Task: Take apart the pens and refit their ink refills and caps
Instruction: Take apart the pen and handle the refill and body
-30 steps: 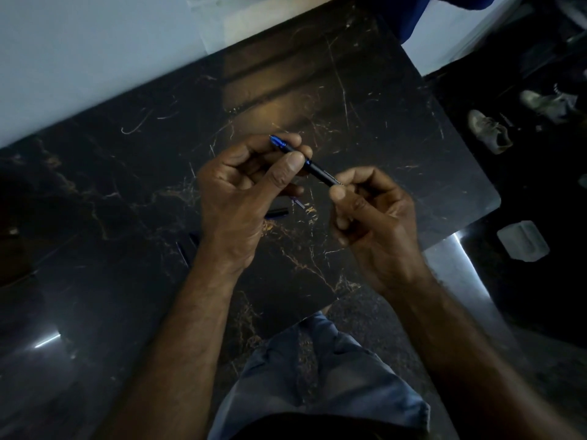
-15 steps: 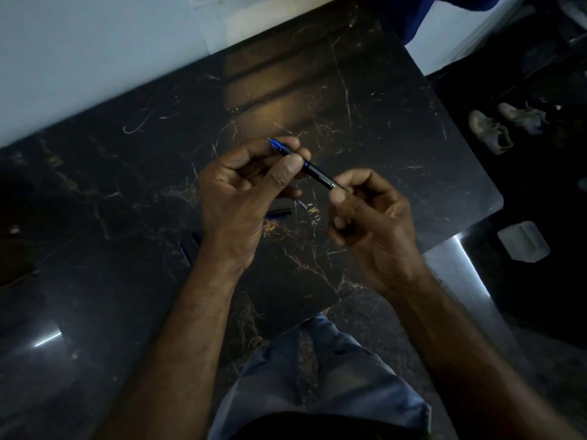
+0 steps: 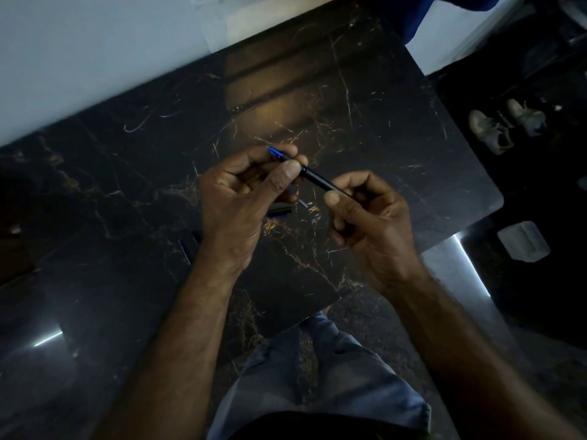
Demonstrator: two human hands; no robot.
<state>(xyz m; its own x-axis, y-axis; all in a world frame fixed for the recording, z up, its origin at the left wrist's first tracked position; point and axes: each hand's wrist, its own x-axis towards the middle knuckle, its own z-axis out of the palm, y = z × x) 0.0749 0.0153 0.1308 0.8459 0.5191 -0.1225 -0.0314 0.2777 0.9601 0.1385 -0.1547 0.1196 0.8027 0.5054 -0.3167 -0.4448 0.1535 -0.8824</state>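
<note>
Pen [image 3: 315, 178] pinched at blue-tipped end by left hand [image 3: 236, 201], at tail by right hand [image 3: 371, 227] fingertips

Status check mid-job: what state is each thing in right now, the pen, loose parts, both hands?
Pen: off the table, held between both hands, blue end sticking out past the left hand.
Left hand: grips the pen near its blue end.
Right hand: pinches the barrel's other end.
Black pen part: lying on the table, partly hidden by the left hand.
</note>
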